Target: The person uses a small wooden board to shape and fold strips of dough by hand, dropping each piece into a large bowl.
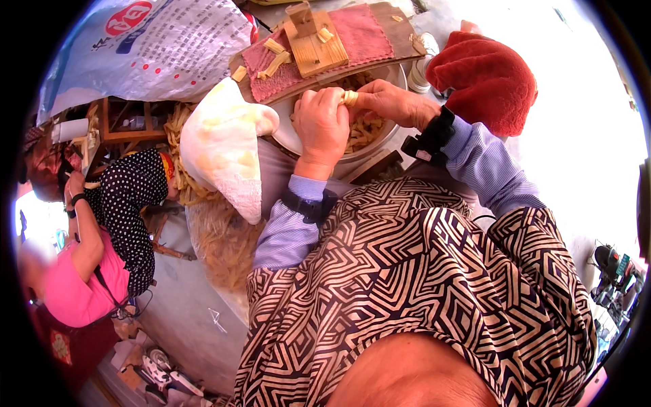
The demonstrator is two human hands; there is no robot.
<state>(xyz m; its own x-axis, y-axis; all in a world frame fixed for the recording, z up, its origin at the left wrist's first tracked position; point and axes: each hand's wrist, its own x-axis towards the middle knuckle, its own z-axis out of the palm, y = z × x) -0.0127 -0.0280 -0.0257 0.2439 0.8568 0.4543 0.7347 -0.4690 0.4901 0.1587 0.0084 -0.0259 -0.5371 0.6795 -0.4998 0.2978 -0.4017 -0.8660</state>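
My left hand (321, 129) and my right hand (397, 102) meet above a wide metal basin (393, 73) holding pale yellow pieces, both with fingers closed on a small folded yellow strip (350, 98). Just beyond them a board (403, 30) carries a pink cloth (369, 37), a wooden block with an upright post (319, 54) and loose yellow pieces (274, 64). A white, yellow-stained cloth (220, 142) lies beside my left hand. The inside of my grip is mostly hidden.
A printed white sack (156, 47) is at upper left, with wooden frames (132, 133) and a plastic bag of pale strips (224, 244) below. A co-worker in pink (81, 285) sits at left. A red cloth (485, 81) and white shoe (420, 61) are upper right, scooters (610, 271) lower right.
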